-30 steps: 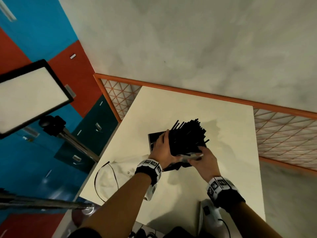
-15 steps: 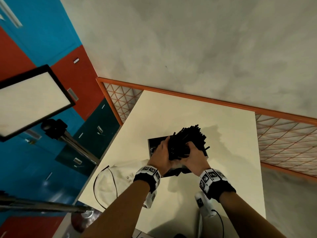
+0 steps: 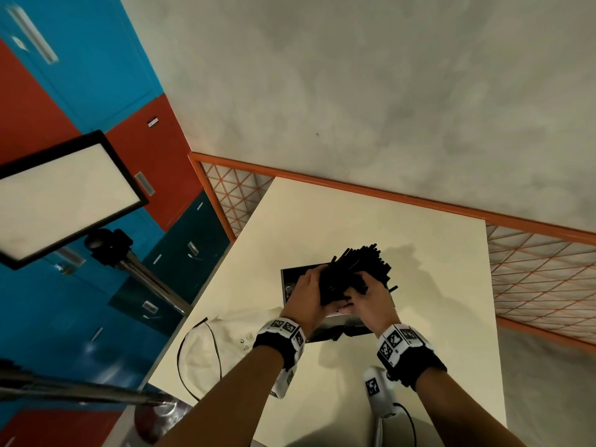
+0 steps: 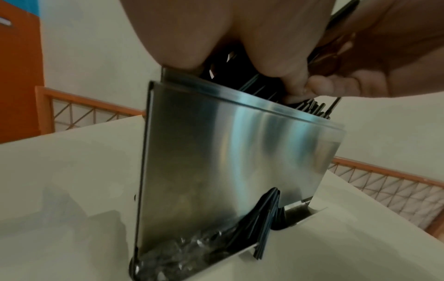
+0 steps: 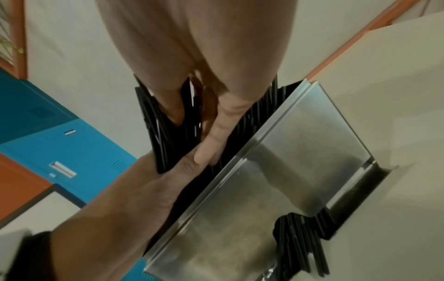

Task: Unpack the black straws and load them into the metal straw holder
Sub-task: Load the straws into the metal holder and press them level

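Observation:
A thick bundle of black straws (image 3: 354,269) stands tilted in the open top of the metal straw holder (image 3: 288,280) at the table's middle. My left hand (image 3: 308,290) grips the bundle from the left and my right hand (image 3: 367,298) grips it from the right, just above the holder's rim. In the left wrist view the holder's steel front (image 4: 228,161) faces the camera, with straw ends (image 4: 266,218) showing in its lower cut-out. The right wrist view shows fingers wrapped round the straws (image 5: 165,133) above the holder (image 5: 300,152).
The holder stands on a white table (image 3: 435,285). A white cloth with a black cord (image 3: 206,350) lies at the near left corner. Crumpled clear plastic (image 4: 182,252) sits in the holder's bottom tray. A light panel on a stand (image 3: 58,195) is at the left, with an orange railing behind.
My right hand has moved from the bundle's lower end up onto its side. The bundle has sunk lower into the holder.

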A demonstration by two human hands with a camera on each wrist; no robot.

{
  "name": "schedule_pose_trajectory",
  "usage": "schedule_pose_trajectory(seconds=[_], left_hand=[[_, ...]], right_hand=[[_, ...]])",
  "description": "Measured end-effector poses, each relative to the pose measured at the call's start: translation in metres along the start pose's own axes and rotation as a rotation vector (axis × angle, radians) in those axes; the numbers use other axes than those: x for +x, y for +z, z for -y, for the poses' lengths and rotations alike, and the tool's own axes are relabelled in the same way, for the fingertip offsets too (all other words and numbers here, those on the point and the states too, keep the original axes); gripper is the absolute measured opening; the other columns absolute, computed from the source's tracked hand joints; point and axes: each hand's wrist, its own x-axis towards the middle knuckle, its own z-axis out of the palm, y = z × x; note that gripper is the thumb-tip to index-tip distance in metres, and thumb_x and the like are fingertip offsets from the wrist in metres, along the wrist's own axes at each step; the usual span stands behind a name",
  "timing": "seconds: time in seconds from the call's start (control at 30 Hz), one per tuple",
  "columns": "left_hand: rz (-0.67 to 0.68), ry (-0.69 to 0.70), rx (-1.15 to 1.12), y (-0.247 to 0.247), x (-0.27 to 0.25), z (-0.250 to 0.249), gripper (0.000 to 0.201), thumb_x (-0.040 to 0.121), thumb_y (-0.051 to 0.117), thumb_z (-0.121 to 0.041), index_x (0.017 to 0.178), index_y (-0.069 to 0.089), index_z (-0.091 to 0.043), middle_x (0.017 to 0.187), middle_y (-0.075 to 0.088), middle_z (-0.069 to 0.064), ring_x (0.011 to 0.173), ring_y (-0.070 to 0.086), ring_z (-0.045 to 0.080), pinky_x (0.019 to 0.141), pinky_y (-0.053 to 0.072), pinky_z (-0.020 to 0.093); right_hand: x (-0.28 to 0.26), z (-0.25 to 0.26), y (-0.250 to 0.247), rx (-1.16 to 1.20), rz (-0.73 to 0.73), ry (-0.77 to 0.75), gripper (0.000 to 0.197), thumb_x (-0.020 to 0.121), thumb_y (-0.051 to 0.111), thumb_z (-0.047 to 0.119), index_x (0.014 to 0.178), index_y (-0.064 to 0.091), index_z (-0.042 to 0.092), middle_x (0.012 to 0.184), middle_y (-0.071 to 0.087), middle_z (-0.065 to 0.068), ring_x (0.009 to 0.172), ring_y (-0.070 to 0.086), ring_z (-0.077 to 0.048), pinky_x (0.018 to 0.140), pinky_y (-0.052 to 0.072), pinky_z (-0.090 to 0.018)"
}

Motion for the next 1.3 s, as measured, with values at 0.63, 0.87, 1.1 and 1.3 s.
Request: schedule_pose_trajectory(seconds=[0.63,0.87,1.1,1.3], left_hand=[[0.031,-0.011,0.178,0.008,0.01,0.003,0.086,0.086,0.068,-0.018,0.157,0.021,-0.027,0.14,0.035,0.009,0.127,0.037,0.031,0.109,0.042,0.046],[0.104,-0.007,0.113,-0.003,0.0,0.014,0.095,0.086,0.072,-0.049,0.159,0.016,-0.023,0.154,0.025,0.004,0.138,0.038,0.027,0.113,0.039,0.039],[0.097,-0.044,0.114,0.003,0.0,0.014,0.103,0.082,0.069,-0.061,0.159,0.012,-0.023,0.158,0.021,-0.001,0.14,0.036,0.024,0.111,0.042,0.04],[0.094,-0.053,0.128,0.005,0.001,0.013,0.103,0.081,0.071,-0.059,0.159,0.014,-0.021,0.156,0.024,0.0,0.139,0.038,0.024,0.108,0.044,0.038]], right_hand=[[0.006,0.008,-0.031,-0.323,-0.424,-0.165,0.039,0.1,0.048,0.029,0.136,0.052,0.013,0.136,0.046,-0.004,0.124,0.047,-0.023,0.105,0.041,-0.041],[0.003,-0.009,-0.056,-0.058,-0.482,0.139,0.034,0.091,0.046,0.022,0.121,0.06,0.014,0.115,0.063,-0.008,0.098,0.06,-0.031,0.091,0.048,-0.04],[-0.007,-0.011,-0.046,-0.151,-0.301,0.212,0.027,0.082,0.051,0.032,0.103,0.066,0.022,0.093,0.072,-0.005,0.092,0.064,-0.028,0.082,0.051,-0.038],[-0.007,0.001,-0.037,-0.255,-0.172,0.206,0.036,0.085,0.065,0.022,0.117,0.048,0.016,0.1,0.064,-0.008,0.082,0.058,-0.023,0.06,0.04,-0.027]])
